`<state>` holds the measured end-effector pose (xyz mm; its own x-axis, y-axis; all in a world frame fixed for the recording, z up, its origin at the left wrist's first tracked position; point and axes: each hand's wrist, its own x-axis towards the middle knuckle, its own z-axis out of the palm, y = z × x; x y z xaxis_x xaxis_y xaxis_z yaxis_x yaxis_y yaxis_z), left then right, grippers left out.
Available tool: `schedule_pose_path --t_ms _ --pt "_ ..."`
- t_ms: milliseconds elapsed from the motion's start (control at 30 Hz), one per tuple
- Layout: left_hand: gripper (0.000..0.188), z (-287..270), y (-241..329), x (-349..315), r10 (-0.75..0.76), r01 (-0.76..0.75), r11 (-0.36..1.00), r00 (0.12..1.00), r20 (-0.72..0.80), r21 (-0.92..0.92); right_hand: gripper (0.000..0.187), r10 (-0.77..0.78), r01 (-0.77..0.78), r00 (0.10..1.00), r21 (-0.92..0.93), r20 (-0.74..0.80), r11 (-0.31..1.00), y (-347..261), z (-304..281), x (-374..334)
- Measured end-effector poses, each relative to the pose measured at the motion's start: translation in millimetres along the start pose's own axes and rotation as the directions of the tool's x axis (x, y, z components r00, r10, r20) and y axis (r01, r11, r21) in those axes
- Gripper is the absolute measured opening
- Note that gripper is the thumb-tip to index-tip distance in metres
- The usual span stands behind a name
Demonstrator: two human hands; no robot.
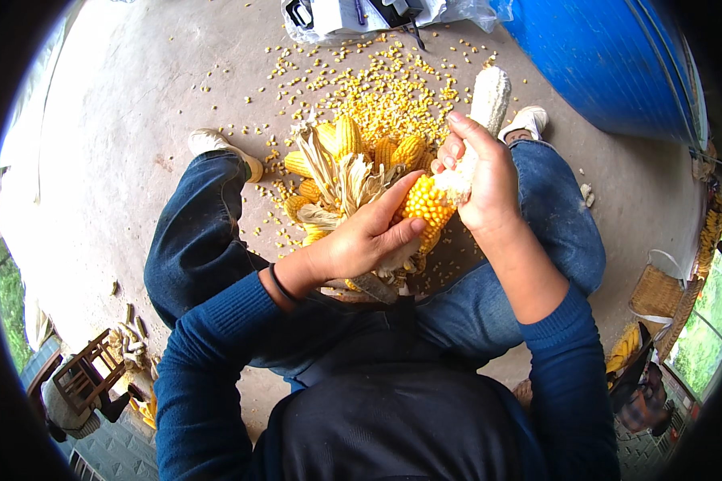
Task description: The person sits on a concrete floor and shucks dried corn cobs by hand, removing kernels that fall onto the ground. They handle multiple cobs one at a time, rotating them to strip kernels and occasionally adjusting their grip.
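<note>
My left hand is closed round a yellow corn ear that still bears kernels. A pale bare corncob is gripped in my right hand; one end sticks out past the fingers, and the whitish lower end appears to press against the ear. Between my knees lies a heap of yellow corn ears with dry husks on it. Shelled kernels are scattered over the floor beyond the heap. My hands and the ear hide part of the pile.
A large blue container stands at the far right. Plastic wrapping with a dark device lies at the top. To the right is a woven basket; at lower left are a small wooden chair and several cobs. My legs flank the heap.
</note>
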<state>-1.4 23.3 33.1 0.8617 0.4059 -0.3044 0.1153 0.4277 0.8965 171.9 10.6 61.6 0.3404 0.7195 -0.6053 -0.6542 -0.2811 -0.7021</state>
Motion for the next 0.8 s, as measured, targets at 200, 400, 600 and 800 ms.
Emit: schedule_pose_path --t_ms 200,400,600,800 --pt "0.069 1 1 3 0.272 -0.165 0.804 0.956 -0.106 0.572 0.013 -0.021 0.022 0.998 0.023 -0.054 0.999 -3 4 -1" --pt "0.067 0 1 1 0.249 -0.192 0.806 0.968 -0.026 0.56 0.013 -0.009 0.01 1.0 0.038 -0.019 0.999 -2 3 0" --pt "0.07 -5 0 4 0.382 -0.356 0.735 0.921 0.08 0.577 0.013 -0.014 0.015 1.0 0.068 -0.024 0.998 -6 2 1" --pt "0.072 -1 19 4 0.064 -0.05 0.846 0.998 -0.009 0.53 0.012 -0.017 0.018 1.0 0.035 -0.026 0.999 -1 5 -2"
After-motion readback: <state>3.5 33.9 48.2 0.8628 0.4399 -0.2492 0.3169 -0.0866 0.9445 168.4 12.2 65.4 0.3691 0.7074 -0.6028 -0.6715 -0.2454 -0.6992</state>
